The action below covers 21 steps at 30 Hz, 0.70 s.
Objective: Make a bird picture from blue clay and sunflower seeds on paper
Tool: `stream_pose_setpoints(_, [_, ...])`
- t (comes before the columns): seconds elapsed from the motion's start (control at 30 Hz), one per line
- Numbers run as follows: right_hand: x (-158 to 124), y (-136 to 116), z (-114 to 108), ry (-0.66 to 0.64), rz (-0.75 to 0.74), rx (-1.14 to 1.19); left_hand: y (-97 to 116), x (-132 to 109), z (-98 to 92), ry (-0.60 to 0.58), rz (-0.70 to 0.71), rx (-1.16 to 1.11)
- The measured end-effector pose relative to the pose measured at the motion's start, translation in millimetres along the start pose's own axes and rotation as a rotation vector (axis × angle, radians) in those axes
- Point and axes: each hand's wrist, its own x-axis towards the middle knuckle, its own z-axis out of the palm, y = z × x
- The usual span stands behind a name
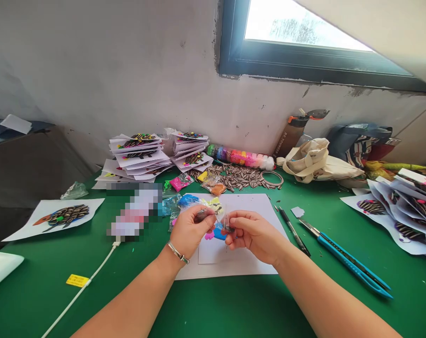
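My left hand [190, 229] and my right hand [252, 234] meet above a white sheet of paper [250, 206] on the green table [213, 305]. Both pinch a small clear plastic bag [218, 218] with dark bits inside, held between the fingertips. Under the hands lie blue and pink clay pieces [216, 234] on the sheet. A silver bracelet [178, 252] circles my left wrist.
Sunflower seeds [239, 176], small clay bags [180, 181] and a tube of coloured clay [239, 157] lie behind the sheet. Stacks of seed pictures [140, 152] stand at the back left, more [408, 206] at right. A blue cutter [350, 260], a pen [293, 230], a white cable [89, 279].
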Motion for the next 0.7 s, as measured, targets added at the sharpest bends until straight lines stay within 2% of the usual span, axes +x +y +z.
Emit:
stream_pose_setpoints(0.3, [-1, 1, 1, -0.055, -0.021, -0.086, -2, 2, -0.8, 0.032, 0.001, -0.009])
stream_pose_setpoints(0.37, [0, 2, 3, -0.016, -0.065, -0.136, -2, 2, -0.2, 0.032, -0.004, -0.014])
stream_pose_setpoints(0.53, [2, 9, 6, 0.179, -0.264, -0.277, 0, 1, 1.6, 0.037, -0.048, -0.096])
stream_pose_setpoints(0.7, [1, 14, 6, 0.179, -0.364, -0.409, 1, 0, 1.4, 0.048, -0.143, -0.225])
